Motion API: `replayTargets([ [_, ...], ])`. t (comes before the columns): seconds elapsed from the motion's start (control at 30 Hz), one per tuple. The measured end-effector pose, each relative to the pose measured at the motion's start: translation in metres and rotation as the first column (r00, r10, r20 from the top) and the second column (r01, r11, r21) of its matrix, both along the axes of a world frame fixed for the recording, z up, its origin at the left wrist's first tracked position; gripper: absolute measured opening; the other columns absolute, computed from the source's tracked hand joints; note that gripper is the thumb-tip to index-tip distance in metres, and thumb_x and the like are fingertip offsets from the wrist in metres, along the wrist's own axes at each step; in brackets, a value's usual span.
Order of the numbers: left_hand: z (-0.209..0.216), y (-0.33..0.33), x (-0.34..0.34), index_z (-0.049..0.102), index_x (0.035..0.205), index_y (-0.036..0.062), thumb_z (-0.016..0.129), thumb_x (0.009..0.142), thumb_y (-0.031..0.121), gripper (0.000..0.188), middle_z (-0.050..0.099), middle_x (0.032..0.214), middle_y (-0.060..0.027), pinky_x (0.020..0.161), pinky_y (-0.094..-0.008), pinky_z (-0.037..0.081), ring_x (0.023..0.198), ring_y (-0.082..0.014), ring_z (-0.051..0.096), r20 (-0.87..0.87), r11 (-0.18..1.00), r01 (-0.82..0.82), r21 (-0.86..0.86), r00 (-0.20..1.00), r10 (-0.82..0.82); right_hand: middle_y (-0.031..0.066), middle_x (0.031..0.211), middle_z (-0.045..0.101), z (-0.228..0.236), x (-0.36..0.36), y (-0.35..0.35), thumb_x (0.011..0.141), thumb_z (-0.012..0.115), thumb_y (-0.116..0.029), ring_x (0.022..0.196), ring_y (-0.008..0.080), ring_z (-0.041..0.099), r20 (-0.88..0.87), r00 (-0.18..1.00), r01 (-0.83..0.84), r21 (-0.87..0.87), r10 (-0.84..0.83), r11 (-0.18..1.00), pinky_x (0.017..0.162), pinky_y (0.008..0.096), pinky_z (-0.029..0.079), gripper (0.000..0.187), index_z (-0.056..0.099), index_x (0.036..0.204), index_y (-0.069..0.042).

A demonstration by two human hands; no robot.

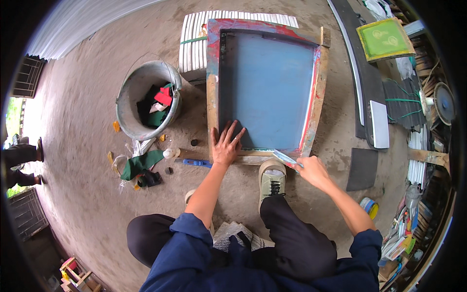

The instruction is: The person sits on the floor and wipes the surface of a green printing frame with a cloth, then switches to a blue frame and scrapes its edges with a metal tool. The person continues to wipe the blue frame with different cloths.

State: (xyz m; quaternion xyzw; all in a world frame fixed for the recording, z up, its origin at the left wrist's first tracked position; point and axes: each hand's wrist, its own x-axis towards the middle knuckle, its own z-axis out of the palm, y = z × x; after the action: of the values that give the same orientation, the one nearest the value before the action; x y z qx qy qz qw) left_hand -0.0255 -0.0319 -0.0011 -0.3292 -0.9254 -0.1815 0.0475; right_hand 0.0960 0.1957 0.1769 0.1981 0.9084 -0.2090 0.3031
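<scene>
A paint-stained wooden screen-printing frame [213, 92] with blue-grey mesh [270, 90] lies in front of me, its far end over a bundle of white slats [192, 51]. My left hand [226, 146] rests with fingers spread at the near left corner, partly over the mesh and the wooden bar. My right hand [311, 171] is closed round a scraper [283, 157] with a flat, pale blade. The blade points left along the near bar, close to the near right corner. The fingers hide most of the scraper's handle. My right shoe [271, 182] stands against the near bar.
Left of the frame stands a grey bucket [129, 114] holding red and dark cloth scraps. Nearer lie a green cloth [141, 164], a small pale bottle [170, 153] and a blue tool [194, 162]. At right are a green framed screen [385, 40], a dark mat [362, 169] and a tin [369, 208].
</scene>
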Motion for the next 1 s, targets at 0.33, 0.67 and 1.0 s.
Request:
replayTargets([
  [0.33, 0.001, -0.001, 0.0, 0.05, 0.13, 0.0388, 0.065, 0.075, 0.017, 0.061, 0.039, 0.143, 0.0054, 0.11, -0.0577, 0.013, 0.129, -0.0148, 0.041, -0.015, 0.999, -0.002, -0.04, 1.0, 0.002, 0.0208, 0.075, 0.063, 0.018, 0.027, 0.039, 0.088, 0.055, -0.028, 0.079, 0.0396, 0.062, 0.025, 0.992, 0.124, 0.06, -0.126, 0.99, 0.071, 0.0475, 0.047, 0.024, 0.066, 0.09, -0.008],
  [0.67, 0.007, 0.013, 0.006, 0.048, 0.129, 0.0273, 0.063, 0.08, 0.02, 0.052, 0.038, 0.143, 0.0004, 0.111, -0.0592, 0.005, 0.134, -0.018, 0.034, -0.038, 0.996, -0.088, -0.013, 0.995, 0.087, 0.0221, 0.116, 0.05, 0.04, 0.015, 0.091, 0.094, 0.048, -0.021, 0.105, 0.0386, 0.053, -0.504, 0.863, 0.187, 0.227, -0.049, 0.956, 0.091, 0.043, 0.043, 0.03, 0.055, 0.112, 0.003],
  [1.0, -0.005, 0.091, 0.046, 0.026, 0.145, 0.0143, 0.05, 0.089, 0.02, 0.061, 0.019, 0.153, -0.0038, 0.113, -0.0547, 0.008, 0.142, -0.0236, 0.012, 0.224, 0.984, 0.162, 0.075, 0.959, -0.175, 0.0151, 0.106, 0.066, -0.139, -0.047, -0.019, 0.088, 0.056, -0.037, 0.098, 0.03, 0.064, 0.207, 0.968, -0.198, 0.273, 0.144, 0.942, 0.082, 0.0421, 0.049, 0.038, 0.066, 0.106, -0.005],
])
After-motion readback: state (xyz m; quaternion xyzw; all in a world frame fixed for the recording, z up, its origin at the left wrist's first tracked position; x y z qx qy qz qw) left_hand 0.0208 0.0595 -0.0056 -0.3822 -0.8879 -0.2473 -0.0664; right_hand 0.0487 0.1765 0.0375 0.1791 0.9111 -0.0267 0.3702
